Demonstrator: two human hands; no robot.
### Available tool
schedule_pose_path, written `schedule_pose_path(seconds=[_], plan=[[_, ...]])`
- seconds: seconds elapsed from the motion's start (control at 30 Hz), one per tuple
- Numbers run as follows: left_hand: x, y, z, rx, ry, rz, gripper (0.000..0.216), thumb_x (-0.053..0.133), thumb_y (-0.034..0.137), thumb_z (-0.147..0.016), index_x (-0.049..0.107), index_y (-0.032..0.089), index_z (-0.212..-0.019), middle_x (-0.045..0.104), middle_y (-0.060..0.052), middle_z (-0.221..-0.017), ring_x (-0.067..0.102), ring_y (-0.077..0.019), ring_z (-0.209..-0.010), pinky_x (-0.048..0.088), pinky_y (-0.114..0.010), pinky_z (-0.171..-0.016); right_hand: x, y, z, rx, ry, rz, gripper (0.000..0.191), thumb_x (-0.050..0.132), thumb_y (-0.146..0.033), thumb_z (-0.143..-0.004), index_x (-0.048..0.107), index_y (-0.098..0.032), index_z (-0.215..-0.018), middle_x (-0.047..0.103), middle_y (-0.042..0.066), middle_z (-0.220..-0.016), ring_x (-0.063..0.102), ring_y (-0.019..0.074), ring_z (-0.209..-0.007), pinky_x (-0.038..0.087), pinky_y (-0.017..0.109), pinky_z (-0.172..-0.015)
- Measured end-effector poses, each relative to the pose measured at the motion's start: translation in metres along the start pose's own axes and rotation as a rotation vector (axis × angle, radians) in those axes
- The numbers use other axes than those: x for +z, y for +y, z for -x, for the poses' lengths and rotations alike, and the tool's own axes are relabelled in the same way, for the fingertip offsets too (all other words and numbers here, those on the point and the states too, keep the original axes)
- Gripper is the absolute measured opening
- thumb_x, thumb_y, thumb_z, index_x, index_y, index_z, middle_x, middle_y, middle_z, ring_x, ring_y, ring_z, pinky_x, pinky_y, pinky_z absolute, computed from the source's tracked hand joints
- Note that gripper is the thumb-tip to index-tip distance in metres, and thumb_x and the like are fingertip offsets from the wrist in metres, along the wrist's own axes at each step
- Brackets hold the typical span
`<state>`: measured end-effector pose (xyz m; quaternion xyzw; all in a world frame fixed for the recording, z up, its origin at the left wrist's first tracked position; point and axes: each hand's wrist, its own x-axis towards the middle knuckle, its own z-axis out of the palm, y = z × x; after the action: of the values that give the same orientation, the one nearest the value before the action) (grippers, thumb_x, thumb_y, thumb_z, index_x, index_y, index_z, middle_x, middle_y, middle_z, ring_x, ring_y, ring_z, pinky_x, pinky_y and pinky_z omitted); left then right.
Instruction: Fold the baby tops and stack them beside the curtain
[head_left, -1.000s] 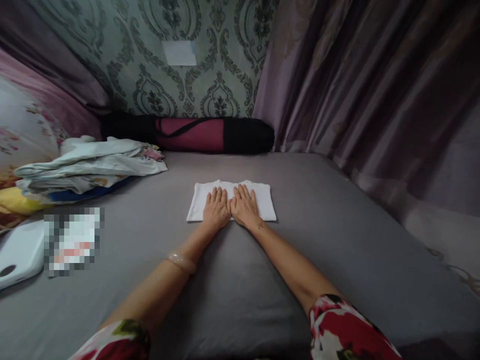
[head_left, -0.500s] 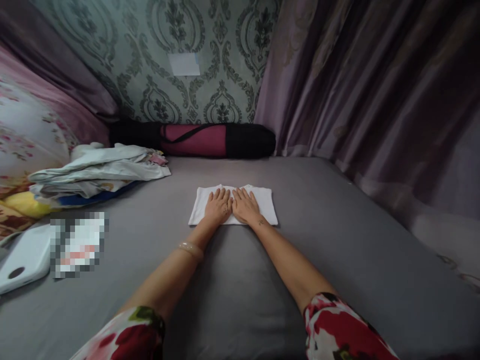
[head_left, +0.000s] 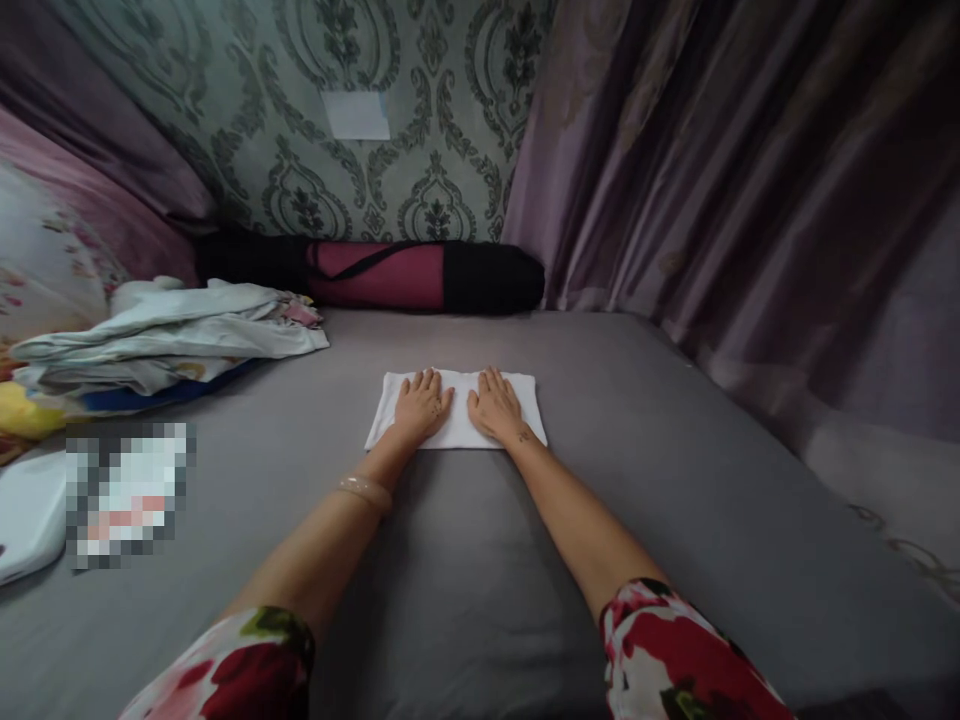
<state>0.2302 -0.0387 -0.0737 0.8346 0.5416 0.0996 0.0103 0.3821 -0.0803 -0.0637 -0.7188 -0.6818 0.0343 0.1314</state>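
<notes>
Two hands lie flat, palms down, on a small folded white cloth rectangle [head_left: 459,432] in the middle of the grey-sheeted bed [head_left: 637,480]. The left hand [head_left: 420,405] covers the cloth's left half and the right hand [head_left: 493,405] its right half, with a narrow strip of white showing between them. The fingers [head_left: 427,382] of both are stretched out straight and lightly spread, pointing to the far side and gripping nothing. A pale translucent bangle [head_left: 364,492] circles the left wrist. At far left sits a loose pile of pale folded clothes [head_left: 172,335], well apart from the cloth. A long rolled maroon and black bag [head_left: 420,275] lies along the far patterned wall. Purple curtains [head_left: 750,200] hang on the right.
</notes>
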Motion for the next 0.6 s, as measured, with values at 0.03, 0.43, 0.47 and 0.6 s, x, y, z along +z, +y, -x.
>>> schedule_pose_path(seconds=[0.03, 0.43, 0.47, 0.6], plan=[[0.000, -0.002, 0.000, 0.002, -0.016, 0.008, 0.062, 0.024, 0.044, -0.098, 0.039, 0.005, -0.143, 0.038, -0.017, -0.150, 0.033, -0.0315, -0.139, 0.024, -0.049, -0.113, -0.001, 0.001, -0.001, -0.002, -0.023, -0.008, 0.059, 0.031, -0.031, -0.096, 0.035, 0.002, -0.144, 0.029, 0.018, -0.154, 0.021, 0.0262, -0.144, 0.015, 0.038, -0.116], [-0.004, -0.026, 0.001, -0.027, -0.019, -0.019, 0.062, 0.020, 0.045, -0.098, 0.044, 0.004, -0.139, 0.043, -0.020, -0.145, 0.035, -0.0311, -0.138, 0.024, -0.047, -0.113, -0.010, 0.029, -0.001, 0.064, -0.088, -0.002, 0.061, 0.024, -0.034, -0.098, 0.029, 0.003, -0.147, 0.029, 0.019, -0.154, 0.023, 0.0266, -0.143, 0.013, 0.037, -0.117], [-0.006, -0.028, 0.003, -0.029, -0.026, -0.014, 0.063, 0.019, 0.046, -0.098, 0.044, 0.005, -0.139, 0.043, -0.019, -0.146, 0.035, -0.0307, -0.138, 0.023, -0.047, -0.113, -0.012, 0.031, 0.000, 0.065, -0.103, -0.015, 0.061, 0.021, -0.035, -0.098, 0.029, 0.002, -0.147, 0.029, 0.019, -0.154, 0.024, 0.0264, -0.143, 0.014, 0.037, -0.117], [-0.008, -0.039, 0.012, -0.067, -0.004, -0.014, 0.065, 0.018, 0.047, -0.098, 0.039, 0.003, -0.143, 0.039, -0.019, -0.149, 0.030, -0.0300, -0.141, 0.020, -0.046, -0.115, -0.015, 0.047, 0.007, 0.099, -0.046, 0.011, 0.063, 0.018, -0.036, -0.098, 0.028, 0.002, -0.147, 0.027, 0.020, -0.155, 0.021, 0.0281, -0.144, 0.014, 0.039, -0.117]])
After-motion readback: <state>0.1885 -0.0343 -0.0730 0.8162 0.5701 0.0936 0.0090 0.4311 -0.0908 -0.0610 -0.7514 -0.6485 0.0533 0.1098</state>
